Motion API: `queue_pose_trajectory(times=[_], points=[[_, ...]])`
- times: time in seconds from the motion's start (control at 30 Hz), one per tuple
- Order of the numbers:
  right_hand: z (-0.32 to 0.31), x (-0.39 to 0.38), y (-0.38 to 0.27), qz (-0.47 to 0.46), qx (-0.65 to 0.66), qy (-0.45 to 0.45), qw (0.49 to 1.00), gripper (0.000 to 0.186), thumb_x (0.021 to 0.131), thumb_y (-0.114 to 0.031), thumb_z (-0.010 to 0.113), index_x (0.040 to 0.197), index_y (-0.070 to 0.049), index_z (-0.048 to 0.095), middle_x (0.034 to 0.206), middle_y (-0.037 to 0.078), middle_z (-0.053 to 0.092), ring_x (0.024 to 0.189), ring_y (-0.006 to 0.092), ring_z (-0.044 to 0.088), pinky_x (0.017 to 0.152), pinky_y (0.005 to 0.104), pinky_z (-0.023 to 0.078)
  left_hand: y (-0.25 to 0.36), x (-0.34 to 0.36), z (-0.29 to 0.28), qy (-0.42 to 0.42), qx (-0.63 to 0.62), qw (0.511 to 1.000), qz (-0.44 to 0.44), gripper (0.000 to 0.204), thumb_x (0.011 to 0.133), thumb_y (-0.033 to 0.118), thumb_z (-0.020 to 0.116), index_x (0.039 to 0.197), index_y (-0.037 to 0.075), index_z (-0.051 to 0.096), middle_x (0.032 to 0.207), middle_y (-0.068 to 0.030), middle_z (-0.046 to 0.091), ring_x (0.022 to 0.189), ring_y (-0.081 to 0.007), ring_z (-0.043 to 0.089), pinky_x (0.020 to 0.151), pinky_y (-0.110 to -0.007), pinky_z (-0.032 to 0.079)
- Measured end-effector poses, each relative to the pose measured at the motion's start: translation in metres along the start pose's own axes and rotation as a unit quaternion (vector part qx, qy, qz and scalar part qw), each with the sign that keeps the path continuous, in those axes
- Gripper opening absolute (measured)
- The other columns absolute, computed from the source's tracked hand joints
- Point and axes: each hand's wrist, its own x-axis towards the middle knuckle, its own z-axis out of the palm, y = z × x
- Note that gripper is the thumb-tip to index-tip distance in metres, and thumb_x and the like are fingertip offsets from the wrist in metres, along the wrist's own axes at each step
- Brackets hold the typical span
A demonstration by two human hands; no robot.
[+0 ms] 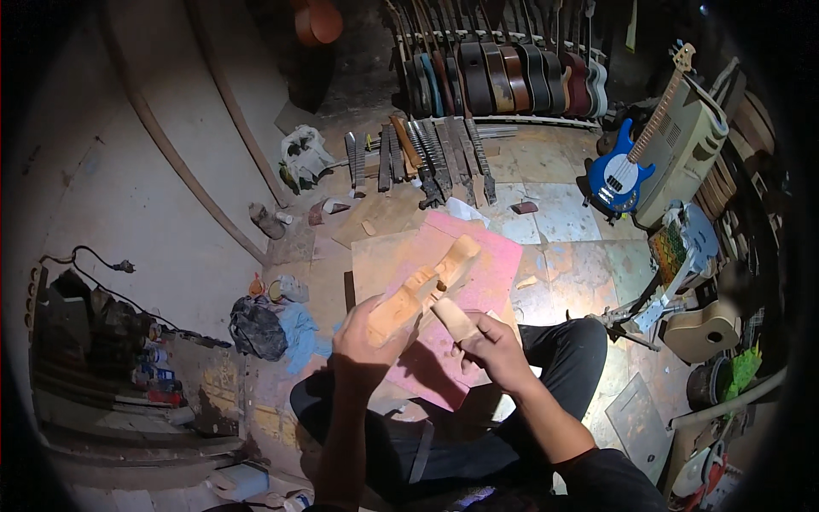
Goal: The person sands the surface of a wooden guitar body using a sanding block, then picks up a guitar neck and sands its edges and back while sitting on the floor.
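Observation:
My left hand (367, 343) is closed around the near end of a carved pale wooden piece (399, 311) with curved edges and cut-outs. The piece is raised above a pink board (499, 266) and slants away to the right. In my right hand (495, 348) a flat tan strip (455, 319), rounded at its far end, is pinched between thumb and fingers. Its tip meets or nearly meets the wooden piece near a small dark spot; whether they touch I cannot tell. The strip's exact kind is unclear.
Ahead on the floor lie several rasps and files (426, 158), before a rack of guitars (512, 81). A blue bass guitar (621, 177) leans at the right, with an acoustic guitar body (701, 333) nearer. A black bag (258, 328) and blue cloth (300, 334) lie left of my legs.

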Motion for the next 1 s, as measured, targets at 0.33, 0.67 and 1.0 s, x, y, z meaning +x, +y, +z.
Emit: queue_pose_trajectory(times=[0.33, 0.67, 1.0], points=[[0.060, 0.001, -0.017, -0.239, -0.557, -0.015, 0.796, 0.077, 0.086, 0.004, 0.068, 0.159, -0.009, 0.051, 0.151, 0.025, 0.060, 0.123, 0.0433, 0.068, 0.096, 0.0463, 0.061, -0.007, -0.016, 0.009, 0.012, -0.032, 0.998, -0.044, 0.063, 0.075, 0.015, 0.089, 0.133, 0.004, 0.067, 0.118, -0.0206, 0.078, 0.108, -0.0385, 0.077, 0.091, -0.044, 0.062], [0.062, 0.013, -0.019, -0.257, -0.514, -0.001, 0.819, 0.065, 0.091, 0.001, 0.064, 0.155, -0.006, 0.055, 0.152, 0.023, 0.061, 0.116, 0.0457, 0.071, 0.093, 0.0486, 0.062, 0.005, -0.006, 0.011, 0.025, -0.054, 0.995, -0.075, 0.052, 0.077, 0.008, 0.087, 0.125, 0.003, 0.070, 0.107, -0.0205, 0.080, 0.101, -0.0310, 0.080, 0.088, -0.040, 0.062], [0.066, 0.023, -0.027, -0.253, -0.490, 0.012, 0.834, 0.064, 0.090, 0.002, 0.063, 0.154, -0.006, 0.056, 0.145, 0.025, 0.065, 0.108, 0.0465, 0.072, 0.088, 0.0489, 0.062, -0.003, -0.018, 0.023, -0.001, -0.073, 0.989, -0.132, 0.051, 0.076, 0.013, 0.089, 0.123, 0.003, 0.072, 0.112, -0.0194, 0.079, 0.107, -0.0325, 0.078, 0.094, -0.039, 0.060]])
